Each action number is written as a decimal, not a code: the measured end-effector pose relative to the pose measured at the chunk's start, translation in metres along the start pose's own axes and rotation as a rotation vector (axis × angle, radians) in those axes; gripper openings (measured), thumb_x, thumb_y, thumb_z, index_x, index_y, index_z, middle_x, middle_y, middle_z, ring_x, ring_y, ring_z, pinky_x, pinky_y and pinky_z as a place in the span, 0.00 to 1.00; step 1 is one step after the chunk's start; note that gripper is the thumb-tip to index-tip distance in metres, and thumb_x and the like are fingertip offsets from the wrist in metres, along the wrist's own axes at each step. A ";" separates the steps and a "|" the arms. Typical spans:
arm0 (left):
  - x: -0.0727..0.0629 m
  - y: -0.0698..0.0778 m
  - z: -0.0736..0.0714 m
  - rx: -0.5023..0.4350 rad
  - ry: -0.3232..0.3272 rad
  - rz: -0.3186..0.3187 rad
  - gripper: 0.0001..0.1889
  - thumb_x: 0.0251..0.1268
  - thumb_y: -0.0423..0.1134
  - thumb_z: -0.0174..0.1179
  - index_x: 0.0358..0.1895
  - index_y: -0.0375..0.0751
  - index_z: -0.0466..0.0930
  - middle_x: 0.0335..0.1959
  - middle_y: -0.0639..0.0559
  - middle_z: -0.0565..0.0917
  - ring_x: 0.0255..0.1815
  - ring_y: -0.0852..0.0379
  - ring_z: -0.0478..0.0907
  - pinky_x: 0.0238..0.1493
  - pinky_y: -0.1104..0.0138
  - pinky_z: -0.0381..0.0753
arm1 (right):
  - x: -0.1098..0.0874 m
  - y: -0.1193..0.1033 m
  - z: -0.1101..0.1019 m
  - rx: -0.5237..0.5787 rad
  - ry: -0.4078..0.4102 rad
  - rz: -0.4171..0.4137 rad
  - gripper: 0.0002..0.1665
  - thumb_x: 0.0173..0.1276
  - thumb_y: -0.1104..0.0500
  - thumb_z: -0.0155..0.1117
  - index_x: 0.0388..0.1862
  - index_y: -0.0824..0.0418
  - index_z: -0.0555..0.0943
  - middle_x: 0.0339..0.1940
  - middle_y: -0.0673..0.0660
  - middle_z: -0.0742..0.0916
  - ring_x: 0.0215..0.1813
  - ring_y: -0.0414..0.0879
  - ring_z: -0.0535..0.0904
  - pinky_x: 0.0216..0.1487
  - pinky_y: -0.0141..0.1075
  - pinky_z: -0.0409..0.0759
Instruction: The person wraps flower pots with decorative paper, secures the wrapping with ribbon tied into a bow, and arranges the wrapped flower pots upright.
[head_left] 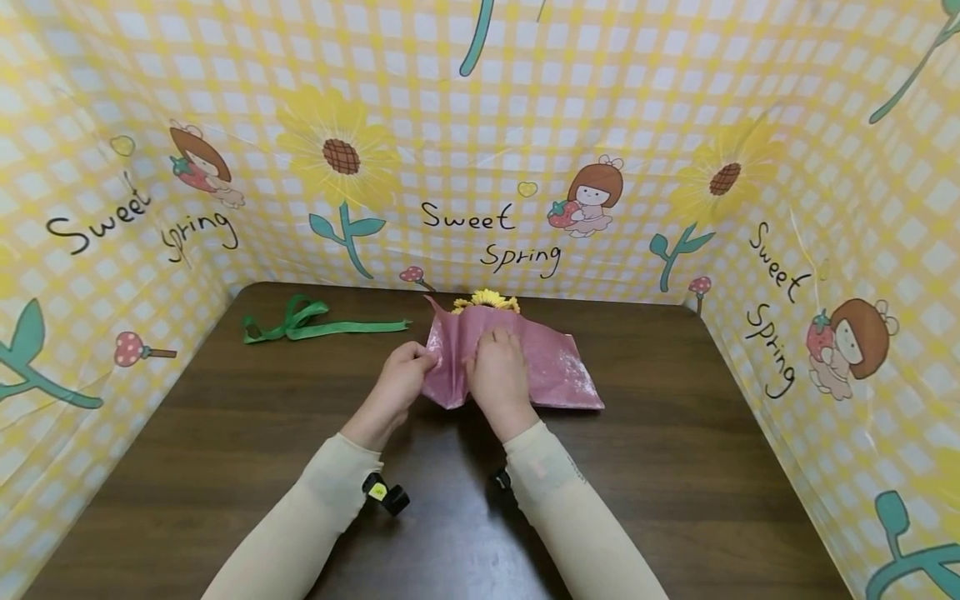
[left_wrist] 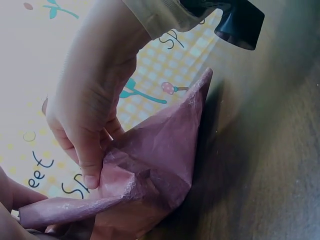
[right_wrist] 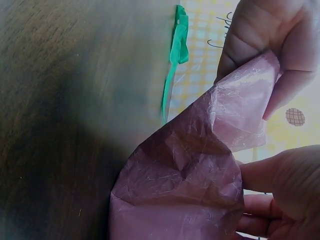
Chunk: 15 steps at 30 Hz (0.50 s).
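Observation:
A sheet of pink wrapping paper (head_left: 558, 367), creased and folded, lies at the middle of the table and stands up on its left side. My left hand (head_left: 405, 375) pinches its left edge; in the left wrist view the thumb of that hand (left_wrist: 92, 110) presses on the pink paper (left_wrist: 160, 135). Farther right, my right hand (head_left: 498, 379) grips a raised fold of the sheet. The right wrist view has this hand (right_wrist: 295, 190) with thumb and fingers at the paper's edge (right_wrist: 190, 170). Yellow flowers (head_left: 487, 300) peek out behind the top edge, their lower part hidden by the paper.
A green ribbon (head_left: 300, 321) with loops lies at the back left of the dark wooden table (head_left: 660, 467). Yellow checked cloth walls (head_left: 450, 150) close off the back and both sides. Each wrist carries a small black camera (head_left: 386, 493).

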<state>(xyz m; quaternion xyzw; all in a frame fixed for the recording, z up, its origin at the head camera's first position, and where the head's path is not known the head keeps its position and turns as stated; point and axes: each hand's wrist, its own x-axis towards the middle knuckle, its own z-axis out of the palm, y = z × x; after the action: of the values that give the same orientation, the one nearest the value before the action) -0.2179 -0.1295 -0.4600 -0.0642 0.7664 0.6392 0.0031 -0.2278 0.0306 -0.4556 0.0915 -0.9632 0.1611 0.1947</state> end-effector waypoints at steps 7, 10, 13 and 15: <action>-0.001 0.001 0.005 -0.033 -0.002 0.010 0.07 0.73 0.30 0.57 0.33 0.32 0.76 0.31 0.50 0.76 0.33 0.58 0.74 0.35 0.68 0.75 | 0.000 0.000 -0.002 -0.003 -0.014 -0.009 0.16 0.65 0.52 0.75 0.38 0.63 0.83 0.42 0.59 0.83 0.49 0.58 0.79 0.51 0.48 0.82; -0.001 0.001 0.007 -0.043 -0.012 0.015 0.07 0.74 0.30 0.57 0.35 0.30 0.76 0.32 0.49 0.77 0.33 0.58 0.75 0.35 0.68 0.76 | 0.000 0.000 -0.003 0.001 -0.026 -0.007 0.16 0.65 0.52 0.74 0.39 0.64 0.83 0.42 0.59 0.83 0.49 0.58 0.79 0.52 0.48 0.82; -0.001 0.001 0.009 -0.028 -0.015 0.022 0.07 0.74 0.30 0.57 0.37 0.29 0.77 0.32 0.49 0.78 0.33 0.58 0.75 0.35 0.69 0.76 | 0.000 0.000 -0.004 0.001 -0.031 -0.001 0.16 0.66 0.52 0.74 0.40 0.64 0.84 0.43 0.59 0.83 0.49 0.58 0.79 0.52 0.48 0.82; -0.001 0.001 0.011 -0.006 -0.009 0.031 0.06 0.74 0.30 0.57 0.38 0.29 0.77 0.32 0.48 0.78 0.33 0.58 0.75 0.34 0.69 0.76 | -0.001 -0.001 -0.004 -0.004 -0.028 0.000 0.17 0.66 0.52 0.74 0.41 0.64 0.84 0.44 0.59 0.83 0.50 0.58 0.79 0.53 0.49 0.82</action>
<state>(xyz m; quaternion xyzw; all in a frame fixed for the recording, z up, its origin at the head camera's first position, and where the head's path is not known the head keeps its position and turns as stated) -0.2175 -0.1187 -0.4606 -0.0497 0.7654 0.6417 -0.0035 -0.2257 0.0315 -0.4524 0.0933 -0.9662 0.1577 0.1812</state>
